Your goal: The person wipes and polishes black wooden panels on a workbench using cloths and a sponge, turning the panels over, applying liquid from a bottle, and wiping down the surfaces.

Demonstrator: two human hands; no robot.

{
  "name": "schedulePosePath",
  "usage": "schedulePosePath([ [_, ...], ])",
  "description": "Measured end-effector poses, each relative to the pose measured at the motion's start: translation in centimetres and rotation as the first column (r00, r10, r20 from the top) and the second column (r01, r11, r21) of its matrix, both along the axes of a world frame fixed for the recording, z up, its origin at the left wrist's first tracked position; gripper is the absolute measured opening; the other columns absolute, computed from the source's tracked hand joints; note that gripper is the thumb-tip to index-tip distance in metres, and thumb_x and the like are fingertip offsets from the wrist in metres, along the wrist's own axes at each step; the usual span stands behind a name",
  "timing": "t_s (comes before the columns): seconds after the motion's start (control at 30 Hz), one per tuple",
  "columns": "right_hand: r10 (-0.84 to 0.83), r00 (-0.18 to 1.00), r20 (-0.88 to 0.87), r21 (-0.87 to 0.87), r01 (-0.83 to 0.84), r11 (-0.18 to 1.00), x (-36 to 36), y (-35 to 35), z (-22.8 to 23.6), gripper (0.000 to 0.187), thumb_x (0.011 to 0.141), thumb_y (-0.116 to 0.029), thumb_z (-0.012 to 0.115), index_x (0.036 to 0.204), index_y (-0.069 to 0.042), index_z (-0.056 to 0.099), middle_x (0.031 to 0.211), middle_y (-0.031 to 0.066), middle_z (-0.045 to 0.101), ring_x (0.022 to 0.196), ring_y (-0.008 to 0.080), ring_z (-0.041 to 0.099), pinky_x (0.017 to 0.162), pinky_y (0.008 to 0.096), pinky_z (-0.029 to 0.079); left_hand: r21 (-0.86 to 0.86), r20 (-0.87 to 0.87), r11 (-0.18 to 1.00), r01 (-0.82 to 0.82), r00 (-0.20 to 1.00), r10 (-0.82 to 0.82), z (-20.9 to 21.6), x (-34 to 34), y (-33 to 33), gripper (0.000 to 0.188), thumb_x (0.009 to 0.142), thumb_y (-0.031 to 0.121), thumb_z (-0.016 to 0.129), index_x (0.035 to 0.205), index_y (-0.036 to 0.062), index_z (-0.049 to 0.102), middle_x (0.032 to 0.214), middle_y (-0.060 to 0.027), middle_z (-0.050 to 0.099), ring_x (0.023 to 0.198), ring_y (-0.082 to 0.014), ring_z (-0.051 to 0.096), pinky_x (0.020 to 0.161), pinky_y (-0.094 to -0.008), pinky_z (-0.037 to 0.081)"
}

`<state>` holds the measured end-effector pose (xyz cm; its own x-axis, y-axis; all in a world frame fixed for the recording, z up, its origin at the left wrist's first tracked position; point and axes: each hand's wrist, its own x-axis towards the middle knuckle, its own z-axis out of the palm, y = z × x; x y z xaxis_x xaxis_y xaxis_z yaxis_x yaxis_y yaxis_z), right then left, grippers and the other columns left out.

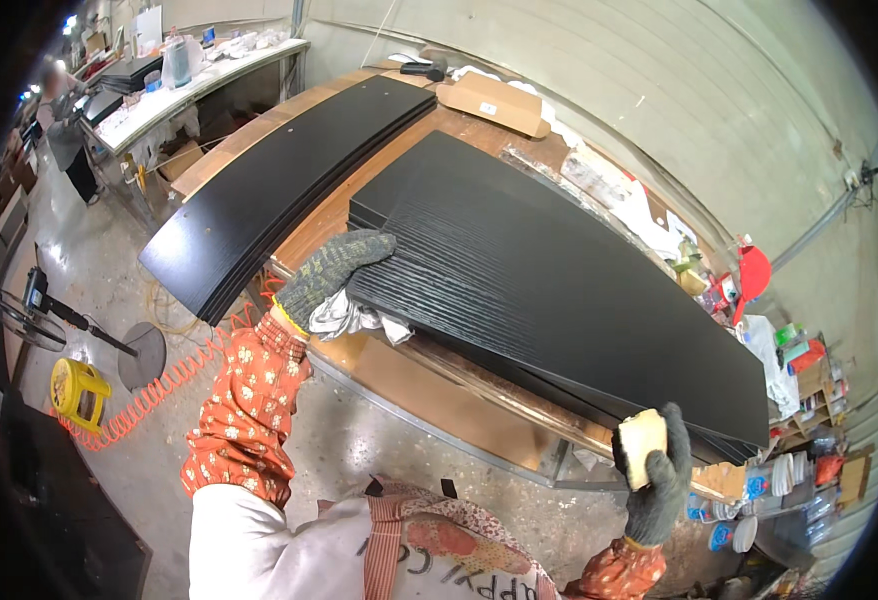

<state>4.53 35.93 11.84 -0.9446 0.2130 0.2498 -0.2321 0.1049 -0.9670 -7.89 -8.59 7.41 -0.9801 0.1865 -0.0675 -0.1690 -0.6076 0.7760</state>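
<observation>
Boards [569, 280], black and wood-grained, stacked on wooden tabletop [321, 222]; second dark stack [299, 170] beside them, to the left. Left hand [334, 275], gloved, rests on top board's near left corner, white cloth [354, 318] bunched under it; can't tell whether that grip closes on cloth or board. Right hand [659, 490], gloved, has its grip clamped on pale sponge-like block [643, 445] by the near edge, toward the right end. Top board looks stiff, probably heavy-ish, sheen maybe slippery under gloves, corners likely chip; best held by both long edges near mid-length.
</observation>
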Motion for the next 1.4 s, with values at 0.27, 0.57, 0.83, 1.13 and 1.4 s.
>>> schedulePosePath([
  [0.27, -0.071, 0.962, -0.262, 0.43, 0.182, 0.884, -3.7, -6.0, 0.1, 0.07, 0.086, -0.019, 0.073, 0.145, -0.001, 0.039, 0.142, 0.0168, 0.047, 0.128, 0.0268, 0.049, 0.108, 0.039, 0.04, 0.205, -0.141, 0.965, 0.162, 0.981, -0.134, -0.5, 2.2, -0.7, 0.025, 0.096, 0.014, 0.058, 0.118, 0.0013, 0.062, 0.12, -0.0127, 0.064, 0.108, -0.0227, 0.064, 0.095, -0.0328, 0.053],
  [0.57, 0.402, 0.855, -0.329, 0.616, -0.129, 0.777, -16.3, -16.0, 5.2, 0.072, 0.084, -0.02, 0.072, 0.143, 0.005, 0.039, 0.136, 0.0234, 0.053, 0.125, 0.0314, 0.053, 0.107, 0.0393, 0.041, -0.11, -0.538, 0.819, -0.563, 0.727, 0.427, 5.4, 4.2, -5.6, 0.041, 0.086, 0.009, 0.071, 0.122, 0.0009, 0.055, 0.109, -0.0131, 0.064, 0.095, -0.0202, 0.066, 0.085, -0.0307, 0.057],
  [0.83, 0.218, 0.953, -0.212, 0.147, -0.189, 0.971, -32.3, -12.1, -0.7, 0.063, 0.084, -0.019, 0.072, 0.138, 0.004, 0.047, 0.127, 0.0173, 0.058, 0.117, 0.0241, 0.056, 0.099, 0.0362, 0.045, -0.458, -0.715, 0.056, -0.887, 0.33, -0.616, 5.7, -3.2, -0.5, 0.042, 0.09, 0.017, 0.067, 0.13, 0.0091, 0.058, 0.131, -0.0109, 0.059, 0.116, -0.0244, 0.06, 0.098, -0.0358, 0.047],
  [1.13, 0.32, 0.941, -0.112, 0.094, -0.31, 0.946, -29.8, -14.8, 0.4, 0.078, 0.085, -0.022, 0.077, 0.144, 0.007, 0.035, 0.136, 0.0227, 0.05, 0.123, 0.0287, 0.053, 0.103, 0.0369, 0.045, -0.676, -0.305, -0.478, -0.561, 0.804, -0.511, 8.8, -15.1, 0.9, 0.037, 0.098, 0.03, 0.047, 0.125, 0.0079, 0.059, 0.133, -0.0099, 0.058, 0.114, -0.0307, 0.058, 0.092, -0.0415, 0.051],
  [1.4, 0.283, 0.951, -0.128, 0.047, -0.279, 0.959, -30.8, -13.9, 0.3, 0.079, 0.083, -0.024, 0.077, 0.143, 0.007, 0.036, 0.136, 0.0249, 0.05, 0.124, 0.03, 0.053, 0.103, 0.0382, 0.045, -0.658, -0.46, -0.218, -0.721, 0.614, -0.642, 6.6, -5.1, 0.1, 0.043, 0.093, 0.017, 0.056, 0.135, 0.0056, 0.056, 0.138, -0.0138, 0.055, 0.124, -0.0313, 0.054, 0.1, -0.0439, 0.044],
])
